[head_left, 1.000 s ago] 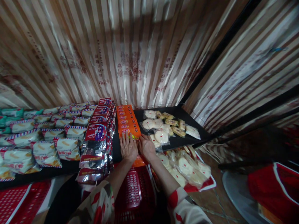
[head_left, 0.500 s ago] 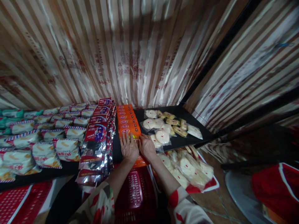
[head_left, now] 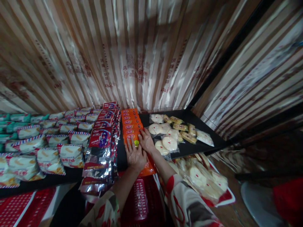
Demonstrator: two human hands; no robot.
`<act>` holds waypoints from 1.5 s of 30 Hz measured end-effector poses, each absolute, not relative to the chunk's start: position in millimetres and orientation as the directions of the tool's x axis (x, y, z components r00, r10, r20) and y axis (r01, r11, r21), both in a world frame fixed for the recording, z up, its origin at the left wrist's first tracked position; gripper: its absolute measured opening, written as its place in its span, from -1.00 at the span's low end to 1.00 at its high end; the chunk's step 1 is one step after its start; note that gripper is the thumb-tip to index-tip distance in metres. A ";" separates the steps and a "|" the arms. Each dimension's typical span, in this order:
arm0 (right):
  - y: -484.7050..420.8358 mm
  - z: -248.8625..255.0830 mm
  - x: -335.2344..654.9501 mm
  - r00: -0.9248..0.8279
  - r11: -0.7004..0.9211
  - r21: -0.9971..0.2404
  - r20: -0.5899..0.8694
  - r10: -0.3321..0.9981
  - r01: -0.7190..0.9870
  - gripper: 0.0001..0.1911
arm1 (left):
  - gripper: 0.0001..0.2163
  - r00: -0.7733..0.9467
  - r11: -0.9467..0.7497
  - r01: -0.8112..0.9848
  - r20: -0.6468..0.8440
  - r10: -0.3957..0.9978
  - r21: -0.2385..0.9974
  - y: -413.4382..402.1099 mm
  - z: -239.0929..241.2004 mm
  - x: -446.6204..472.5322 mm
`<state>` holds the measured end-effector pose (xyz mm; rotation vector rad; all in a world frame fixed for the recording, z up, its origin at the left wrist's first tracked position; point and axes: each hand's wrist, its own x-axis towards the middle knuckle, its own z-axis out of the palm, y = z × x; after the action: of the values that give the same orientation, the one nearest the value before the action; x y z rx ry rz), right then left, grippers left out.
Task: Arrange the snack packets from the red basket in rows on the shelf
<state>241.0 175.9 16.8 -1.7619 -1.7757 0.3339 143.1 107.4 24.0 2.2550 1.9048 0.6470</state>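
Observation:
A row of orange snack packets (head_left: 130, 125) runs away from me down the black shelf (head_left: 203, 145). My left hand (head_left: 135, 154) lies flat on the nearest orange packet (head_left: 148, 168), fingers stretched forward. Beside it, my right hand (head_left: 146, 141) rests with fingers spread on the right edge of the orange row, a little farther in. Neither hand grips anything. Clear bags of round white cakes (head_left: 166, 142) lie just right of my right hand.
Red and silver foil packets (head_left: 102, 148) stand in a row left of the orange ones, then several white bread packs (head_left: 50, 148). A red basket (head_left: 139, 198) sits below the shelf edge. A tray of bagged cakes (head_left: 204, 180) is lower right. Striped plastic sheeting hangs behind.
My right hand has slid forward along the right side of the orange row. My left hand stays flat on the near packet. The view has shifted slightly left.

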 end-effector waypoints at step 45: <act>241.3 9.6 239.9 0.183 0.015 -0.735 0.188 0.965 0.678 -0.49 | -0.51 0.097 -0.190 0.884 0.229 0.969 0.427 115.6 26.4 125.1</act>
<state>239.9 241.3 9.6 -1.7305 -1.5625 0.4982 125.1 115.6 26.4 2.1853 1.8729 0.6935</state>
